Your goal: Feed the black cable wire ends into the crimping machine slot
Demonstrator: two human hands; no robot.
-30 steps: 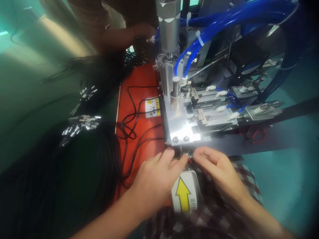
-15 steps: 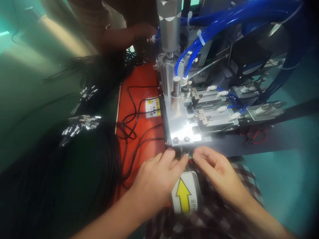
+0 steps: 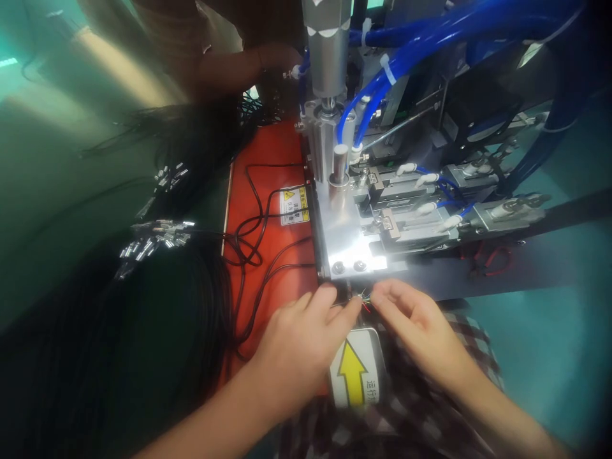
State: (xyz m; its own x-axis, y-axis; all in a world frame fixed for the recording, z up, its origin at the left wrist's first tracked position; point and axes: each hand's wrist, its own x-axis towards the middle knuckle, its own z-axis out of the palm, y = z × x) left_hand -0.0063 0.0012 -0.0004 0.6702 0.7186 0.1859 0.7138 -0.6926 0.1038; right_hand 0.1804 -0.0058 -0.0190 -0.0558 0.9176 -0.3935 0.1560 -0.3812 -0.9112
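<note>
At the front edge of the metal machine block [image 3: 342,245], my left hand [image 3: 306,347] pinches the end of a black cable, most of it hidden by the fingers. Thin coloured wires [image 3: 366,299], red and pale green among them, fan out from that end. My right hand [image 3: 414,319] is closed at the tips of these wires, thumb against forefinger. Below both hands is a white plate with a yellow arrow [image 3: 352,373]. Black cables [image 3: 261,287] cross the red surface [image 3: 268,146] left of the block and run under its edge.
Bundles of black cable with shiny metal ends [image 3: 160,239] lie on the left. Blue air tubes [image 3: 421,51] arch over the machine's cylinders on the right. A co-worker's arm [image 3: 234,73] reaches in at the top. Red-handled pliers [image 3: 497,258] lie to the right.
The coloured wires are more spread between my fingertips. Both hands stay almost in place, and the view has shifted very slightly.
</note>
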